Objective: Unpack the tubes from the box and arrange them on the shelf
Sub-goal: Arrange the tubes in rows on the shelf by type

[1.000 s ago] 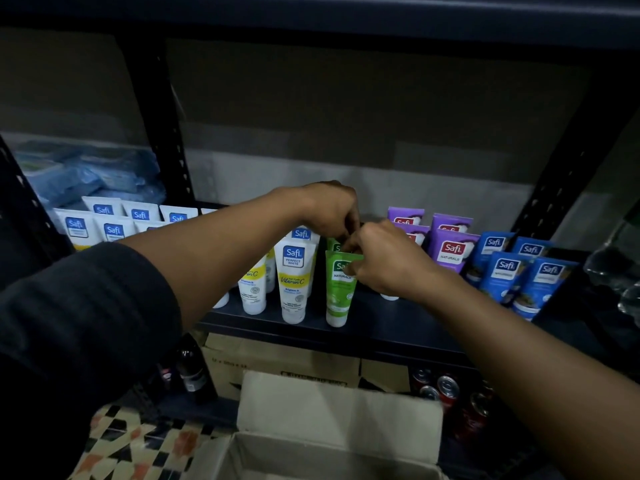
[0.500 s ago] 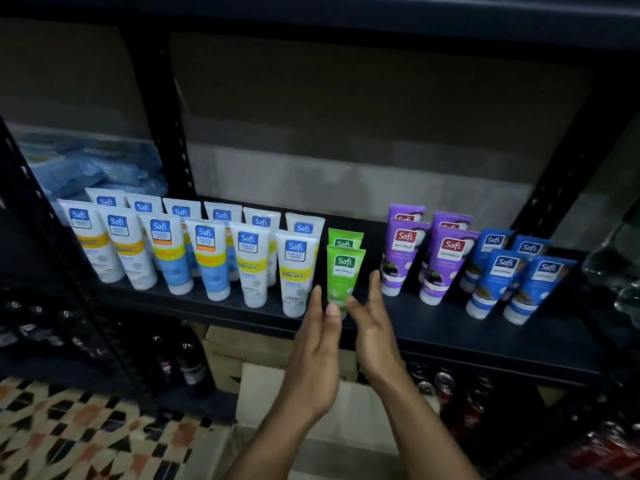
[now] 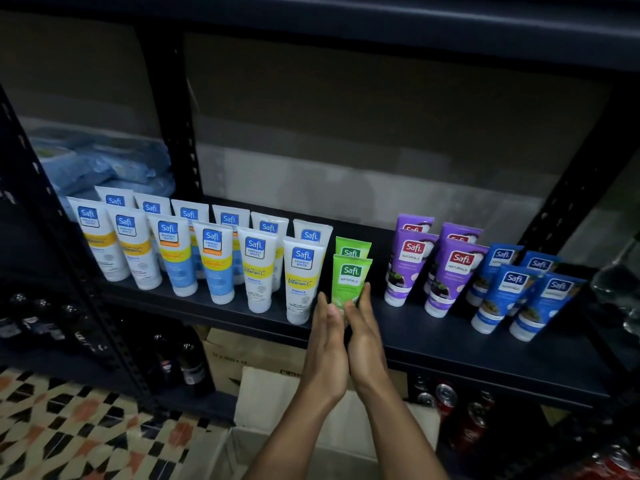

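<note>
Two green tubes stand cap-down one behind the other mid-shelf, the front green tube (image 3: 349,275) ahead of the rear green tube (image 3: 352,248). My left hand (image 3: 327,344) and my right hand (image 3: 367,341) are flat, palms facing each other, flanking the front tube's lower end with fingertips against its sides. Neither hand curls around it. Several white tubes (image 3: 300,275) fill two rows on the left; purple tubes (image 3: 453,271) and blue tubes (image 3: 502,296) stand on the right. The open box (image 3: 273,396) is below, behind my forearms.
The dark shelf (image 3: 450,344) has a bare gap between the green and purple tubes. Blue plastic packs (image 3: 104,164) lie at the back left. Under the shelf are a cardboard carton (image 3: 242,355), dark bottles (image 3: 188,362) and red cans (image 3: 446,400). Patterned floor shows at bottom left.
A second ago both hands were up at the green tubes' tops. They dropped below the shelf edge, and now they have come closer together around the front tube's base.
</note>
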A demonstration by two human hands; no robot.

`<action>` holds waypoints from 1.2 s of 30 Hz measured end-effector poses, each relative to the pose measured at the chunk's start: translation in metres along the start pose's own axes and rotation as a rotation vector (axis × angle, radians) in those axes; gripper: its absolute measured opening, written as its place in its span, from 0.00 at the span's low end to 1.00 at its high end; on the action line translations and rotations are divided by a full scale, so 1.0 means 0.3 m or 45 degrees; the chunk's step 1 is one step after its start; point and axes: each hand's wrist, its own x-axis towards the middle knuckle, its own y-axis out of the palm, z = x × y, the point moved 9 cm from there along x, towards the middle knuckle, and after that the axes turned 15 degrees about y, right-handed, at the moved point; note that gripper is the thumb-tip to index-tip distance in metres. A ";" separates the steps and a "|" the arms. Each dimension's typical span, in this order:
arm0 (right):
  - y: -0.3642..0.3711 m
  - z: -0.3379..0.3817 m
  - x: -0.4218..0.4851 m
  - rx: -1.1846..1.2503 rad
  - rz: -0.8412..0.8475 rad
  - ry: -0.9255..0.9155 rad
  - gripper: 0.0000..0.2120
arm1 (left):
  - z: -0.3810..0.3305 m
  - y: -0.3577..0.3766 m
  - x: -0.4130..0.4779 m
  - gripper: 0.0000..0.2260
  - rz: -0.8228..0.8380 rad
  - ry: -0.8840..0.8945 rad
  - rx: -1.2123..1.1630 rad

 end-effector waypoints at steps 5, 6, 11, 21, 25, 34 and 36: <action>-0.005 0.008 0.046 0.086 0.031 -0.049 0.37 | 0.017 0.001 0.048 0.45 -0.015 0.020 -0.086; 0.004 0.008 0.046 0.103 0.050 -0.051 0.44 | 0.027 0.005 0.060 0.47 -0.013 0.026 -0.111; 0.018 0.003 0.052 0.121 0.092 -0.029 0.49 | 0.046 0.011 0.084 0.47 -0.025 0.093 -0.183; -0.005 -0.029 0.079 0.070 0.029 -0.051 0.41 | 0.065 0.004 0.085 0.35 -0.034 0.119 -0.223; 0.001 -0.046 0.090 0.105 0.036 -0.024 0.40 | 0.068 -0.004 0.084 0.31 -0.047 0.118 -0.245; -0.003 -0.072 0.125 0.050 0.019 -0.018 0.39 | 0.062 -0.004 0.088 0.25 -0.043 0.118 -0.266; -0.003 -0.074 0.130 0.045 0.016 -0.022 0.39 | 0.063 -0.001 0.090 0.24 -0.031 0.126 -0.266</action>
